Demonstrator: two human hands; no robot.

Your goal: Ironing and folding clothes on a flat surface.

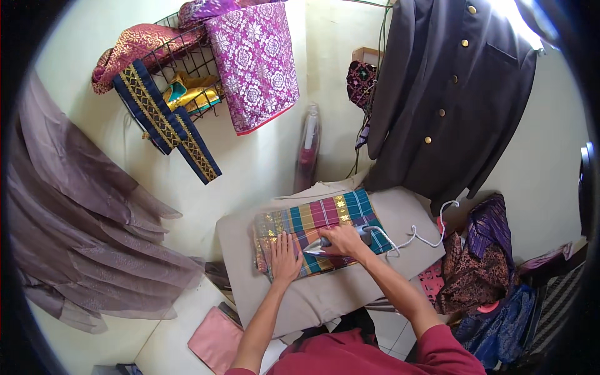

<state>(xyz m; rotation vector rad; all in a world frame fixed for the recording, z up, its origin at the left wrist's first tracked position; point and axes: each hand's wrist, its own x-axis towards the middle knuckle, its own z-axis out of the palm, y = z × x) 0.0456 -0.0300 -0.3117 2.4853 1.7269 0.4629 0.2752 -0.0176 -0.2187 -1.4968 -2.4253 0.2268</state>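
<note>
A folded plaid cloth (325,215) in purple, teal and yellow with gold motifs lies across a padded, beige-covered ironing board (337,300). My right hand (344,240) is wrapped round the handle of a clothes iron (320,246), whose pointed tip faces left. The iron rests on the cloth near its middle, and its sole is hidden. On the left part of the cloth my left hand (286,257) lies flat with fingers stretched out, a short way from the iron's tip. A white cord (415,234) runs from the back of the iron to the right.
A dark jacket (450,94) with gold buttons hangs over the board's far right. Patterned cloths drape from a black wire basket (178,53) on the wall. At left hangs a sheer mauve curtain (94,219). Garments (475,281) pile up at right; a pink folded cloth (215,340) lies lower left.
</note>
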